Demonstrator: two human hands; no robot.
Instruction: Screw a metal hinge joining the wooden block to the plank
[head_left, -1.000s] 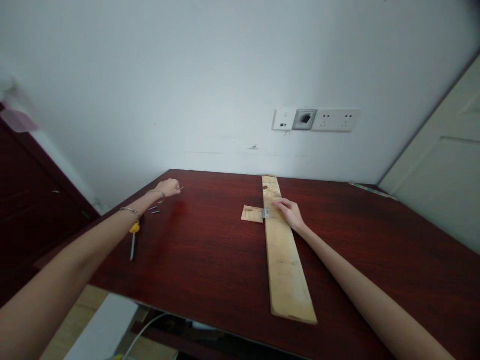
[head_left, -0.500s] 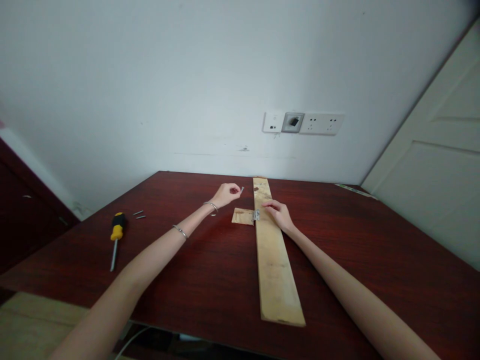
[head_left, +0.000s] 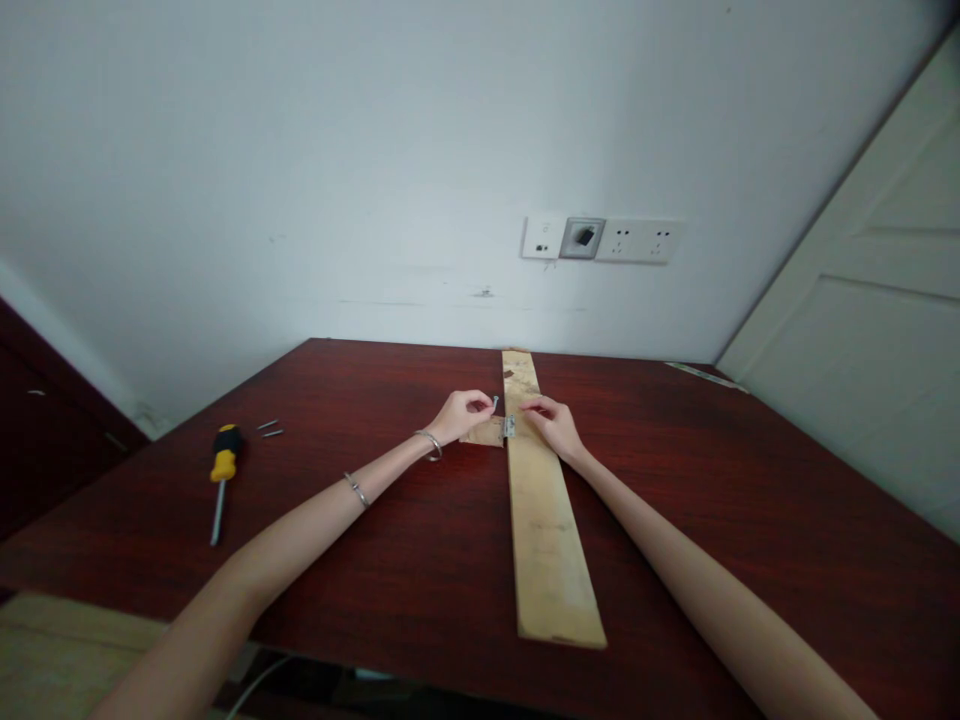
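Observation:
My left hand [head_left: 463, 414] pinches a small metal screw [head_left: 495, 401] between thumb and fingertips, its head pointing up. The screw is just above a short wooden piece [head_left: 484, 432], which the hand partly covers. A metal hinge [head_left: 509, 427] lies where this piece meets a long wooden plank [head_left: 551, 540]. On the plank, right of the hinge, rests my right hand [head_left: 556, 424], its fingers stretched toward the left and nothing visible in them.
A yellow and black screwdriver [head_left: 224, 465] lies at the left of the dark red table [head_left: 390, 590], near two loose screws [head_left: 270, 429]. Behind the table, the wall carries sockets [head_left: 637, 240]. A white door [head_left: 885, 300] stands at the right.
My left hand has moved right and down with the screw, closer to the hinge, and now overlaps the short wooden piece. My right hand stays on the plank.

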